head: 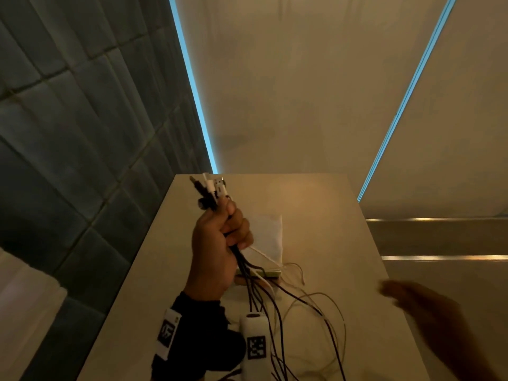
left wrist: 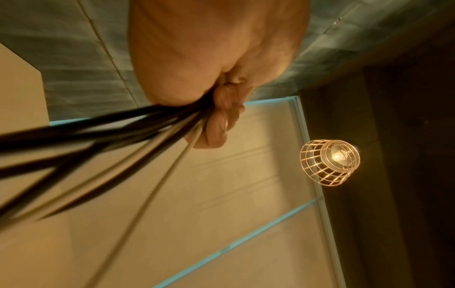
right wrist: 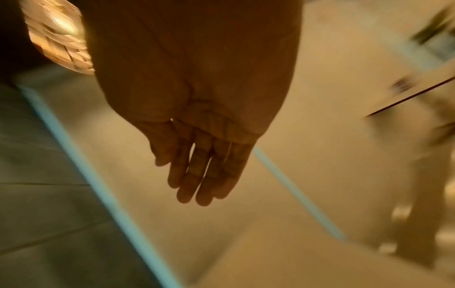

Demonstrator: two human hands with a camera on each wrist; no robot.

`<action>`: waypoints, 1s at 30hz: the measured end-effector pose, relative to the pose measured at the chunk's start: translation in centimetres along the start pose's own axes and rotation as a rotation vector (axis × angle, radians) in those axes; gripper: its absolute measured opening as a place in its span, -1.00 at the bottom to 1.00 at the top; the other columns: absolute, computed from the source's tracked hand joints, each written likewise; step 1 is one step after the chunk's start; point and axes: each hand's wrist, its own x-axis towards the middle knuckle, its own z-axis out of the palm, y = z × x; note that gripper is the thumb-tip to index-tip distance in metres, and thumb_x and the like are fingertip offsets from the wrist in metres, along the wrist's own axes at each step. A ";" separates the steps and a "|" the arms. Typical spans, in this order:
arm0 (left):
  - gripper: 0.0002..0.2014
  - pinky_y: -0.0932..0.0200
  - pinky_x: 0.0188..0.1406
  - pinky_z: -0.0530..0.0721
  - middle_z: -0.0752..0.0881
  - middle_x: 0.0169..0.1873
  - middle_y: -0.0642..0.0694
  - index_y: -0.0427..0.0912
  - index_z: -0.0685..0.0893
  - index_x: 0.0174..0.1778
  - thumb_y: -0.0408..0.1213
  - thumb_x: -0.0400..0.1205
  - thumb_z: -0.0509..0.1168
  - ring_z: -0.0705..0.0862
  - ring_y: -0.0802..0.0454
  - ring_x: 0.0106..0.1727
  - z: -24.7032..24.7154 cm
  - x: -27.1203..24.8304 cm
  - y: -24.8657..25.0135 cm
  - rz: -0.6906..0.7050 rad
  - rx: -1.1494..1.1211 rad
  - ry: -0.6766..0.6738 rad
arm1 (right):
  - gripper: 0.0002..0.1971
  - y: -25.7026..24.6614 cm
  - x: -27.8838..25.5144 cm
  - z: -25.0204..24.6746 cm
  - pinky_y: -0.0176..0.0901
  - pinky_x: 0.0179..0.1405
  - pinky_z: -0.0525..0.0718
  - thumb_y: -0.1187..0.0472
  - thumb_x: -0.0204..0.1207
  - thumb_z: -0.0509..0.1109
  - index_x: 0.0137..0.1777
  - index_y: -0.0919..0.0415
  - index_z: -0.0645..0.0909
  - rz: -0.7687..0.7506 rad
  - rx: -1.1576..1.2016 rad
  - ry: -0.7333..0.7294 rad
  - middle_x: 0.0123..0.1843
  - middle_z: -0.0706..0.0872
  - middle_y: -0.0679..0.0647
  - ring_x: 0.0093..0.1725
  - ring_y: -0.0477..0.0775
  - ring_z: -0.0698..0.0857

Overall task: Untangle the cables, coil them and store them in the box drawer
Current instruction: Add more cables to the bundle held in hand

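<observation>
My left hand [head: 220,243] is raised above the table and grips a bundle of black and white cables [head: 214,188], plug ends sticking up above the fist. The cable tails [head: 277,312] hang down and spread in loops over the table. In the left wrist view the curled fingers [left wrist: 219,124] clamp the dark cables [left wrist: 98,132]. My right hand [head: 417,301] is blurred at the right table edge, fingers [right wrist: 197,175] straight and holding nothing. A white box [head: 268,237] lies on the table behind the left hand; I cannot make out a drawer.
The beige table [head: 330,215] runs away from me toward a beige wall with blue light strips [head: 192,86]. A grey tiled wall [head: 68,119] stands on the left. A lit wire-cage lamp [left wrist: 329,161] hangs overhead. Steps with lit edges [head: 439,257] lie to the right.
</observation>
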 end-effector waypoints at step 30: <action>-0.76 0.21 -0.49 0.42 0.37 -0.47 -0.01 -0.16 0.48 -0.26 -0.14 0.67 0.08 0.36 0.12 -0.52 5.0 -2.4 -0.8 -0.216 -0.123 -0.320 | -0.58 -7.0 0.1 8.5 -0.24 0.04 0.65 -0.35 0.42 0.30 0.06 -0.11 0.71 -0.168 0.315 -0.551 0.06 0.80 -0.14 0.06 -0.16 0.74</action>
